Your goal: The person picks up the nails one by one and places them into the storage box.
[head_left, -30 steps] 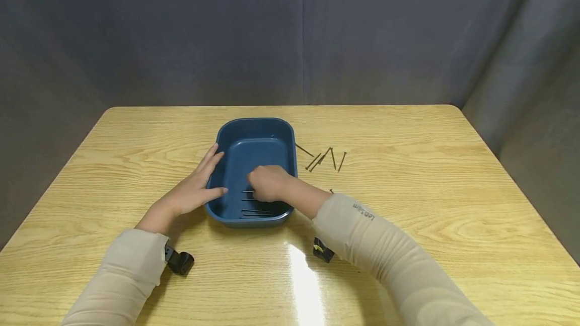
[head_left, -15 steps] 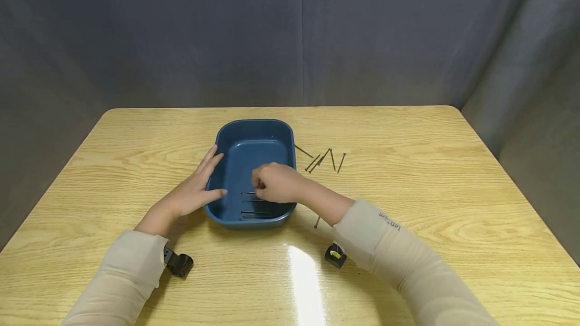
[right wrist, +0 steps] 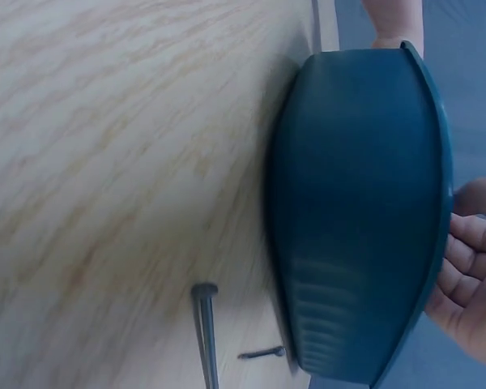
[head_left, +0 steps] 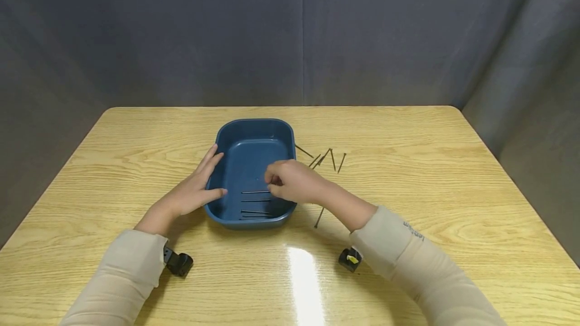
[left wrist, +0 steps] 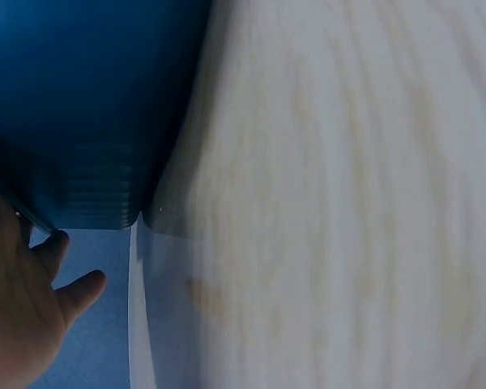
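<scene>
A blue rectangular tray (head_left: 249, 157) sits on the wooden table. Several dark nails (head_left: 255, 200) lie roughly parallel across its near end. My left hand (head_left: 188, 192) rests at the tray's left rim, fingers spread and fairly straight, thumb reaching over the rim. Over the tray's right side is my right hand (head_left: 294, 181); its fingers are loosely curled, and no nail shows in them. In the right wrist view those fingers (right wrist: 470, 243) appear just past the tray's rim. Another nail (head_left: 319, 219) lies on the table below my right wrist, partly hidden.
More loose nails (head_left: 334, 160) are scattered on the table (head_left: 408, 175) to the right of the tray, some crossing, one near its right wall. A grey curtain (head_left: 290, 34) hangs behind the table. Black wrist cameras (head_left: 179, 264) sit under both sleeves.
My right hand has risen and moved right from inside the tray, its fingers loosening. The nail under it in the tray now shows more fully. The left hand has stayed put.
</scene>
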Demonstrator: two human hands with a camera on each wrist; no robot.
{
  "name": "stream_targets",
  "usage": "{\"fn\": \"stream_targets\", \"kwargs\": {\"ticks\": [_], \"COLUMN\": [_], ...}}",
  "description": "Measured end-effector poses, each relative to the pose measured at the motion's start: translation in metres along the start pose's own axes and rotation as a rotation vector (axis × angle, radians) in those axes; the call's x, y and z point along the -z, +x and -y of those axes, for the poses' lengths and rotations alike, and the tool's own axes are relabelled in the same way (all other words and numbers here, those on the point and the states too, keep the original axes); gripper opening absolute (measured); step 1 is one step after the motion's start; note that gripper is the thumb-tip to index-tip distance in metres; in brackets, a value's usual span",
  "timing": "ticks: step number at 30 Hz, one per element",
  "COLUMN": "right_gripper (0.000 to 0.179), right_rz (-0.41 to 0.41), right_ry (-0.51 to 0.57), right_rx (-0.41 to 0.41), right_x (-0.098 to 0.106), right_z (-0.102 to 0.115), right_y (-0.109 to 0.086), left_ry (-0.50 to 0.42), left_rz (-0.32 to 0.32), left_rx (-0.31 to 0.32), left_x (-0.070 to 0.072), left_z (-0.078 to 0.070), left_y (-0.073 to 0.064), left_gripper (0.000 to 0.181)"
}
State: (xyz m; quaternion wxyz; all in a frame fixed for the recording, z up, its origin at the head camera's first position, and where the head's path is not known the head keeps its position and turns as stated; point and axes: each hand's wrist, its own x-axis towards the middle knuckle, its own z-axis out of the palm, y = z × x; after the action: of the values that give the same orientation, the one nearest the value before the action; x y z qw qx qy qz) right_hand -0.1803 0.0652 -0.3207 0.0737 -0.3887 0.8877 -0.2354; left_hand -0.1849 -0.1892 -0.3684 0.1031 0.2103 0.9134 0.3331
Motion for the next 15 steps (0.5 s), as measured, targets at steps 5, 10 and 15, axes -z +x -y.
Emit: {"fn": "stream_targets", "kwargs": {"ticks": [5,10,15], "right_gripper": [0.008,0.005,0.004], "right_rz": [-0.017,-0.061,-0.096], "right_ry": [0.014,0.038,0.057], "right_rx": [-0.003,0.008,0.01], "right_x": [0.005,0.008,0.011], "right_z": [-0.003,-0.008,-0.012], "right_y": [-0.009,-0.018,-0.026], "left_ry": [0.001,0.004,0.008], "left_rz": [0.001,-0.001,0.004], "left_rx": [0.003,0.004,0.002], "left_x": [0.0,0.0,0.0], "left_z": [-0.001,0.0,0.001], "left_y": [0.0,0.0,0.0], "left_gripper": [0.079,0.079,0.078]}}
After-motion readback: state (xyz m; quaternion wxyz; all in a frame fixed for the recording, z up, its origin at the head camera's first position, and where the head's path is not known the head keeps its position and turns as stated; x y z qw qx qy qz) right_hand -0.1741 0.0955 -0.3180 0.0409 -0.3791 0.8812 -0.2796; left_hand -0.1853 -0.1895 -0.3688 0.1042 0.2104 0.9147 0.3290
